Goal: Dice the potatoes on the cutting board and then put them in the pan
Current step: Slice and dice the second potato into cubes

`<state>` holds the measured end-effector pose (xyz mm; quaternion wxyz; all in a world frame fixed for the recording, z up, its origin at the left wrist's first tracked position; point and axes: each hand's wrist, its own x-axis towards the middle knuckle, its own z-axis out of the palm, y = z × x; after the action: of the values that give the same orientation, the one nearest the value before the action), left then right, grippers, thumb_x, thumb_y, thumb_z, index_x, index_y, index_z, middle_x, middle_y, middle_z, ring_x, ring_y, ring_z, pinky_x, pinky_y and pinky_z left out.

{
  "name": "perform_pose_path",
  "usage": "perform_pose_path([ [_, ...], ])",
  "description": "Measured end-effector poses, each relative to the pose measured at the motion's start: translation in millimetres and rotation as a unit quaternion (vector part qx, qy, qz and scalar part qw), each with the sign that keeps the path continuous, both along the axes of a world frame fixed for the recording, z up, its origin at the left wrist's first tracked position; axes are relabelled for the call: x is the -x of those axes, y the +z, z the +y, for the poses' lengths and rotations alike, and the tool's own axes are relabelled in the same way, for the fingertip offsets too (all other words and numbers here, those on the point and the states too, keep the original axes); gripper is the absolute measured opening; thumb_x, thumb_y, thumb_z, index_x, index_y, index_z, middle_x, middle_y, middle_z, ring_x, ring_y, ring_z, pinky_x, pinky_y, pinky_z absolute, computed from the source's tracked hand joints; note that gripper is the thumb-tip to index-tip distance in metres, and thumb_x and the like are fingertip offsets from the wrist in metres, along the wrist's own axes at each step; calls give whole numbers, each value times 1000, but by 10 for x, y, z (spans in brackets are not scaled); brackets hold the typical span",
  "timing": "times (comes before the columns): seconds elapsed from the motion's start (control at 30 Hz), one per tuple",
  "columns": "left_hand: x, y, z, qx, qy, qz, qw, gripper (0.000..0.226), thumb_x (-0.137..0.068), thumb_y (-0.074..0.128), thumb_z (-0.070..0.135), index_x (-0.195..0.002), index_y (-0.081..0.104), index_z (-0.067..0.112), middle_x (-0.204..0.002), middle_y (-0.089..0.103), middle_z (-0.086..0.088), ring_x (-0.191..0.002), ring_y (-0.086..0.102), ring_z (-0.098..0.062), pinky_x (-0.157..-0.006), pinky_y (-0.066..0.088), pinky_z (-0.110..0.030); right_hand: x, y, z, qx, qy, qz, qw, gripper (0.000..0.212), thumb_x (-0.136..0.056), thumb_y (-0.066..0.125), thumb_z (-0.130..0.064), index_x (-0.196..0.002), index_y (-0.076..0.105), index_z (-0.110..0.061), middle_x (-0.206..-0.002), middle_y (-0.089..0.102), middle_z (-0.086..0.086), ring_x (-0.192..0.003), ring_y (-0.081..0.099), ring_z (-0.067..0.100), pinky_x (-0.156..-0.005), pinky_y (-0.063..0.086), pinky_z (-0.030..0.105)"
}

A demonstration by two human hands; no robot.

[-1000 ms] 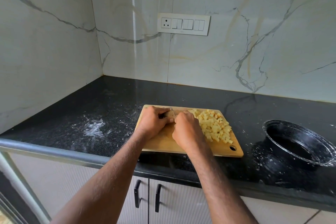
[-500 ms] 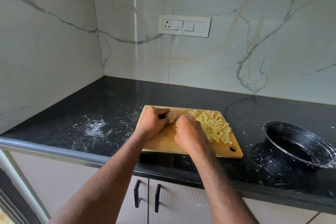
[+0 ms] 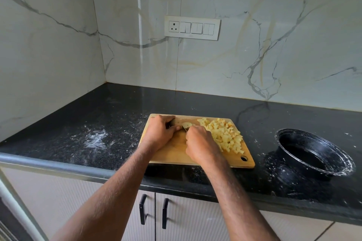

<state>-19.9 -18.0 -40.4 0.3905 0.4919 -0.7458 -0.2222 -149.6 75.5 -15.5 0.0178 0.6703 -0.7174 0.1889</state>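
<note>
A wooden cutting board (image 3: 172, 152) lies on the black counter. On its right half sits a pile of yellow diced potato (image 3: 225, 133). At the board's far left my left hand (image 3: 158, 133) curls its fingers over an uncut potato piece (image 3: 186, 124). My right hand (image 3: 199, 146) grips a knife; only a sliver of the blade (image 3: 184, 127) shows between the hands, against the potato piece. The black pan (image 3: 313, 152) stands to the right of the board with nothing visible inside it.
The black counter (image 3: 98, 123) is dusted with white specks, and a white smear (image 3: 96, 139) lies left of the board. Marble walls close the back and left. A switch panel (image 3: 192, 28) sits on the back wall. Cabinet doors with black handles (image 3: 143, 211) are below.
Both hands have stayed at the board's far left. The right hand has shifted slightly with the knife at the potato piece. The diced pile and the pan are unmoved.
</note>
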Motion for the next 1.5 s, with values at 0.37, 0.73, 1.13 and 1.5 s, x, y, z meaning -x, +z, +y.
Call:
perform_pose_path([
  [0.37,-40,-20,-56,-7,0,12,1000,56,-76,87,29,-128,68,18,-120,72,3,-105,64,-5,-100,47,-20,163,-269,-114,109,-63,5,992,26,-95,66,-14,-120,70,-17,-113,62,1,-94,60,15,-76,57,29],
  [0.73,-79,-29,-37,-17,-35,20,999,59,-66,93,24,-121,73,19,-115,74,6,-101,65,1,-88,42,-4,132,-372,-52,185,-75,-75,977,33,-97,63,-21,-127,67,-8,-118,65,8,-81,60,10,-67,46,13],
  [1.13,-51,-29,-23,-29,-6,39,999,60,-63,94,37,-117,75,17,-113,74,6,-91,64,6,-81,43,-1,63,-430,-57,253,-14,-91,963,27,-87,74,-10,-114,74,-8,-90,60,0,-64,56,9,-54,40,10],
  [1.5,-32,-8,4,-31,-2,32,999,59,-69,91,35,-120,73,14,-117,73,2,-94,63,3,-80,41,-1,40,-416,-30,247,-8,-77,966,23,-88,74,-10,-111,76,-7,-89,62,1,-64,61,11,-51,37,8],
])
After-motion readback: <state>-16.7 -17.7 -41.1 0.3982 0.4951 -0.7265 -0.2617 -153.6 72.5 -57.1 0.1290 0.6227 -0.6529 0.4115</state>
